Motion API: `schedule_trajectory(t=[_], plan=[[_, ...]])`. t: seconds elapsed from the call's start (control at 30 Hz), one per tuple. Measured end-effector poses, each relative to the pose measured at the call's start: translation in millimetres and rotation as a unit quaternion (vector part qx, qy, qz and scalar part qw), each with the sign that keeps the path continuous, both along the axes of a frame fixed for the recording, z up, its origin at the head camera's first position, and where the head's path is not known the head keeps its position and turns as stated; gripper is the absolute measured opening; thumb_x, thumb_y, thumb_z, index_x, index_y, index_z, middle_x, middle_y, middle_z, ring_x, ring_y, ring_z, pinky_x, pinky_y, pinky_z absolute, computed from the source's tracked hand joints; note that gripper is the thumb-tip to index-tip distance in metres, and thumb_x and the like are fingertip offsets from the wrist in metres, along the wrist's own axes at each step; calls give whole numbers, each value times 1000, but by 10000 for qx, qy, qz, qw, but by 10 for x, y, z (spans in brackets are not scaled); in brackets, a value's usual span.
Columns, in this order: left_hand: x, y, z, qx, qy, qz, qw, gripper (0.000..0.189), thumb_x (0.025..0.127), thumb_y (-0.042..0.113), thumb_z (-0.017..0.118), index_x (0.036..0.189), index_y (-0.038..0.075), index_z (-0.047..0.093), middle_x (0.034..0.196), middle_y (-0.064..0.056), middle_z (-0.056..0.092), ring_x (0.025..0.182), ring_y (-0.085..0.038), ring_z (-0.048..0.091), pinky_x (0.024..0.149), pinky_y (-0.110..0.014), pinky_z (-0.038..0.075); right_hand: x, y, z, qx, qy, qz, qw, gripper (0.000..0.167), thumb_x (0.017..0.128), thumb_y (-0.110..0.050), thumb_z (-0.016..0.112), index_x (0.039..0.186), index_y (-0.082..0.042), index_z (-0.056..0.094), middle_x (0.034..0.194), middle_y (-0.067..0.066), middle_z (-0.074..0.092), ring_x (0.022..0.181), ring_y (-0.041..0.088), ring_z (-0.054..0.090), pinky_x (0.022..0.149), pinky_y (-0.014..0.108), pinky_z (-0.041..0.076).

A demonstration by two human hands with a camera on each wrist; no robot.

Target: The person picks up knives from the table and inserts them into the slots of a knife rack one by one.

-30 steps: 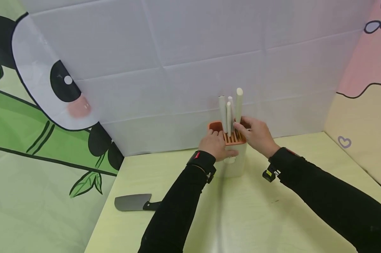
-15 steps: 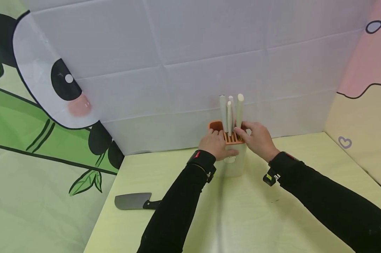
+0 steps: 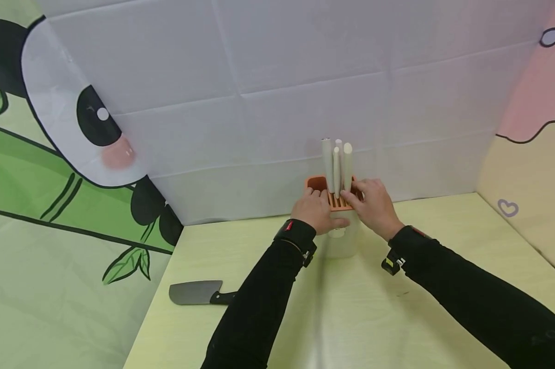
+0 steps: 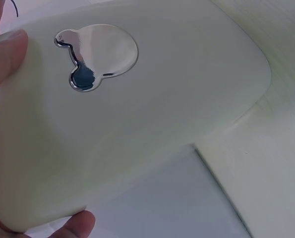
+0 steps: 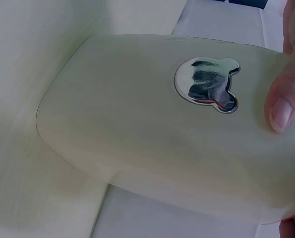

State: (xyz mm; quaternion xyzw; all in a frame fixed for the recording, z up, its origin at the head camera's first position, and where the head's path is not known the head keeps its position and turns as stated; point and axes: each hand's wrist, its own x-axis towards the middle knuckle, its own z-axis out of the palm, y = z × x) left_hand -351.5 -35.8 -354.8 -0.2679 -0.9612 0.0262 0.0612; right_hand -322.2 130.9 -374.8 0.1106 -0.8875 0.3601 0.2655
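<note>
A white knife block (image 3: 343, 241) with an orange slotted top stands by the back wall, holding several upright pale handles (image 3: 327, 164). My left hand (image 3: 313, 211) grips the block's left side, fingers over the orange rim and thumb (image 4: 8, 54) across the front near a shiny bear-shaped badge (image 4: 102, 52). At the right slots, my right hand (image 3: 374, 207) pinches the base of a pale green knife handle (image 3: 348, 161) between thumb and fingers, close to the rim. The knife's blade is hidden inside the block.
A cleaver (image 3: 196, 292) with a black handle lies on the pale yellow table (image 3: 374, 318) at the left, its handle end partly behind my left sleeve. A white cloth backdrop (image 3: 240, 128) with a printed panda rises right behind the block.
The pale green knife has slid lower into the block, and my right hand has come down with it to the rim. My left hand keeps its grip on the block.
</note>
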Motion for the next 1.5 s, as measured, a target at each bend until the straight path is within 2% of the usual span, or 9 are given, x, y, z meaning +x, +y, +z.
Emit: schedule_trajectory(t=[0.2, 0.47, 0.7, 1.07, 1.3, 1.4, 1.5], plan=[[9, 2, 8, -62, 103, -77, 9999, 95, 77, 80, 50, 133, 4, 48, 115, -4, 58, 108, -18, 45, 94, -28, 43, -2, -16, -44, -130, 65, -186, 9997, 32, 92, -25, 67, 104, 5, 68, 91, 14, 52, 93, 32, 42, 71, 38, 31], [-3, -4, -13, -25, 61, -61, 10000, 97, 77, 80, 50, 135, 3, 47, 120, -5, 57, 110, -19, 45, 94, -28, 44, 1, -18, -112, -386, -235, -43, 9990, 39, 96, -24, 62, 116, 9, 64, 112, 21, 51, 103, 36, 43, 77, 41, 36], [-15, -5, -19, 16, 80, -65, 9999, 97, 76, 81, 50, 135, 4, 47, 119, -5, 57, 111, -19, 45, 93, -28, 45, -7, -15, -108, -436, -242, 3, 9988, 39, 97, -24, 60, 117, 10, 63, 112, 22, 51, 100, 35, 45, 76, 41, 36], [6, -5, -18, 163, -36, 11, 9999, 96, 76, 80, 52, 136, 5, 47, 120, -4, 56, 112, -18, 44, 93, -30, 45, 21, -38, -95, -507, -233, 115, 9984, 39, 98, -18, 58, 119, 14, 60, 113, 25, 49, 100, 37, 47, 81, 47, 43], [-40, 5, -81, 263, 103, -76, 9996, 97, 75, 81, 52, 135, 5, 49, 119, -5, 58, 110, -19, 46, 93, -30, 45, 43, -46, -79, -612, -355, 63, 9975, 40, 98, -20, 59, 121, 13, 59, 115, 24, 48, 103, 36, 47, 82, 47, 46], [-35, 0, -89, 421, 125, -71, 9990, 98, 74, 80, 54, 135, 5, 49, 121, -6, 57, 113, -20, 46, 94, -31, 46, 53, -41, -82, -564, -315, 20, 9979, 42, 98, -22, 58, 123, 12, 59, 116, 24, 49, 103, 36, 46, 81, 47, 44], [-37, -30, -114, 791, 179, -98, 9967, 100, 72, 78, 59, 139, 4, 47, 128, -9, 53, 120, -23, 44, 96, -33, 46, 79, -33, -93, -549, -250, -25, 9982, 44, 98, -24, 58, 126, 9, 58, 117, 24, 51, 105, 37, 47, 81, 47, 42]])
